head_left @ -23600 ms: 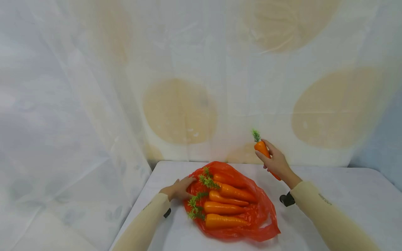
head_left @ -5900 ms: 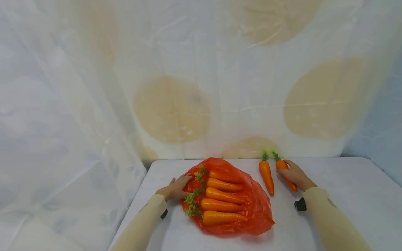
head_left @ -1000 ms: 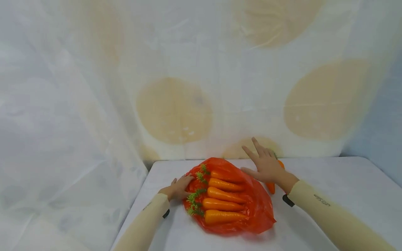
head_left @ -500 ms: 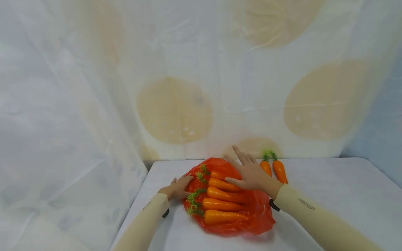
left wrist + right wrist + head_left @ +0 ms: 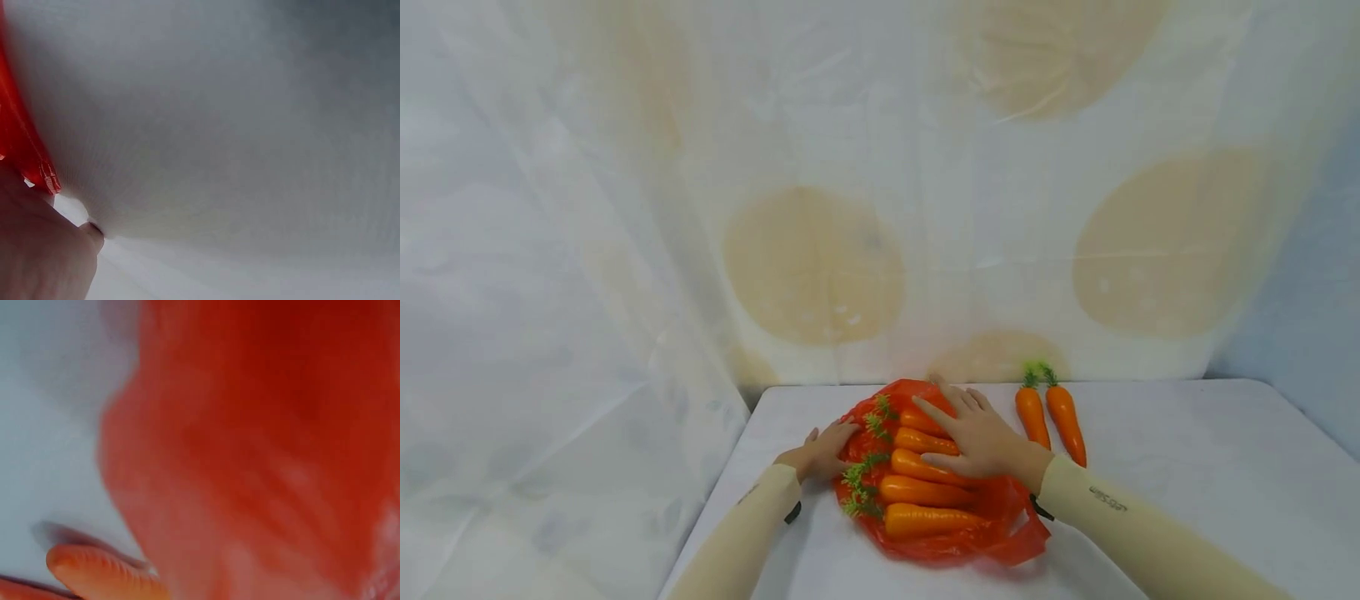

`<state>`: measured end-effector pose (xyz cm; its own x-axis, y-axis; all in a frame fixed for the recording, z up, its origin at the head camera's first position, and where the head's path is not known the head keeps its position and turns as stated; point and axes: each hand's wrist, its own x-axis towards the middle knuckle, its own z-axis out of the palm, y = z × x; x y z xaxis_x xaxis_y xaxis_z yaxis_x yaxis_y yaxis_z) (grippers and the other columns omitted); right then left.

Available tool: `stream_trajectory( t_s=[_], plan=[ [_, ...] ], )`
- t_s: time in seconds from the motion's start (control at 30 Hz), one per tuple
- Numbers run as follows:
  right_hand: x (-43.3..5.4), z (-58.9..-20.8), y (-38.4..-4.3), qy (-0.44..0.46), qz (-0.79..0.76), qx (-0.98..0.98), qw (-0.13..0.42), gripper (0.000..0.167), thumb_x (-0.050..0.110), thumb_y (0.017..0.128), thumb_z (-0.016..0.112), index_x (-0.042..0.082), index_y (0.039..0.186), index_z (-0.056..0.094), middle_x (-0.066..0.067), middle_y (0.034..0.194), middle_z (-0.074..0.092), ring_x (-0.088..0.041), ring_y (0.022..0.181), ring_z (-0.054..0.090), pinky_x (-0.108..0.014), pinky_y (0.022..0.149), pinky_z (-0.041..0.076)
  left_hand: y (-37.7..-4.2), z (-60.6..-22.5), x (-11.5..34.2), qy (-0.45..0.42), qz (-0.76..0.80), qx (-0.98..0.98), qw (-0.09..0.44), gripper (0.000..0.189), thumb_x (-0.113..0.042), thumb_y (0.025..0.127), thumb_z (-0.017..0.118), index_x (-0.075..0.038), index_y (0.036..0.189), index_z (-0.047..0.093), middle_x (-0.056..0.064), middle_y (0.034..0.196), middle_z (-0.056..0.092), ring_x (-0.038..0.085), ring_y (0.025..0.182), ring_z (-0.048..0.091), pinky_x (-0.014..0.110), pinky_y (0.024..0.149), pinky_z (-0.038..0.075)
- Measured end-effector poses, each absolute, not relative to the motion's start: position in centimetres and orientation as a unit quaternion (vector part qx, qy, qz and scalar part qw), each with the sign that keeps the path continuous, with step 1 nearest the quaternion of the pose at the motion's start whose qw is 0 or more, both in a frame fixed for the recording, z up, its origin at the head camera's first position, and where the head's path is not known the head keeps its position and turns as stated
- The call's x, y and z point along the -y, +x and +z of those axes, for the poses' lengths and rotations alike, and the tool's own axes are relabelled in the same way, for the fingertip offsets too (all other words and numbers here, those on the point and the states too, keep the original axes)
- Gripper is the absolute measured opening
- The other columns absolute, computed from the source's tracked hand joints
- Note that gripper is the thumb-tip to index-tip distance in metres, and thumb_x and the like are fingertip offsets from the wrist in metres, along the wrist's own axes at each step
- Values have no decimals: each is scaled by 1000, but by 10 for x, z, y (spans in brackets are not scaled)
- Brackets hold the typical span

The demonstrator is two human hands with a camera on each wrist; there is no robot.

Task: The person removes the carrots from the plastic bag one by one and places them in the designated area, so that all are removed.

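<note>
A crumpled red plastic bag lies on the table with several orange carrots on it, their green tops pointing left. At the bag's left edge rests my left hand, fingers spread; the left wrist view shows the bag's red edge beside that hand. My right hand is over the carrots, fingers extended, covering the thin ends of some; contact cannot be judged. Right of the bag, a carrot and a second carrot lie side by side. The bag blurs in the right wrist view.
A white tabletop extends right of the two separate carrots. Behind it hangs a pale curtain with large tan spots, close to the table's far edge. Another sheet hangs along the left side.
Earlier my right hand held one carrot in the air, then set a second beside it on the table. It has since moved left, empty, over the bag. The left hand stays at the bag's edge.
</note>
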<state>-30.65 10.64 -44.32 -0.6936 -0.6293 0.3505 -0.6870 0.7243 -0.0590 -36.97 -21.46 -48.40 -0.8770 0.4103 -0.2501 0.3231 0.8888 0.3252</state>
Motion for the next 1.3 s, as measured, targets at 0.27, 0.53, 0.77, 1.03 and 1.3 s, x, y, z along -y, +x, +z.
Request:
stream_trajectory(
  t_s=[0.27, 0.53, 0.77, 1.03, 1.3],
  plan=[
    [-97, -451, -308, 411, 115, 894, 136, 82, 70, 94, 41, 27, 159, 16, -9, 167, -4, -30, 154, 12, -60, 119, 19, -375, -493, 218, 191, 143, -958, 159, 75, -44, 91, 67, -19, 153, 33, 7, 162, 30, 32, 152, 17, 67, 119, 5],
    [-90, -462, -307, 427, 91, 891, 125, 81, 69, 94, 41, 30, 159, 15, -13, 167, 1, -30, 151, 20, -62, 117, 21, -369, -487, 215, 191, 130, -960, 161, 75, -45, 91, 67, -19, 153, 34, 8, 161, 31, 33, 151, 19, 67, 119, 7],
    [-86, -469, -306, 430, 122, 890, 84, 81, 68, 93, 45, 29, 159, 18, -7, 168, -6, -32, 152, 15, -64, 116, 23, -374, -488, 217, 186, 124, -962, 159, 73, -44, 92, 66, -22, 153, 32, 5, 162, 29, 30, 152, 17, 66, 119, 5],
    [-76, -470, -293, 425, 158, 891, 9, 86, 75, 87, 48, 40, 157, 13, -9, 167, 6, -33, 151, 18, -67, 114, 25, -378, -496, 220, 181, 140, -960, 164, 77, -46, 89, 69, -22, 153, 33, 6, 161, 31, 32, 152, 17, 68, 118, 3],
    [-62, -460, -276, 425, 236, 874, -17, 85, 66, 87, 60, 39, 156, 18, -6, 164, 19, -28, 148, 26, -61, 110, 37, -377, -492, 219, 182, 125, -962, 163, 77, -46, 90, 68, -21, 154, 31, 5, 161, 31, 31, 153, 17, 67, 119, 6]
  ],
)
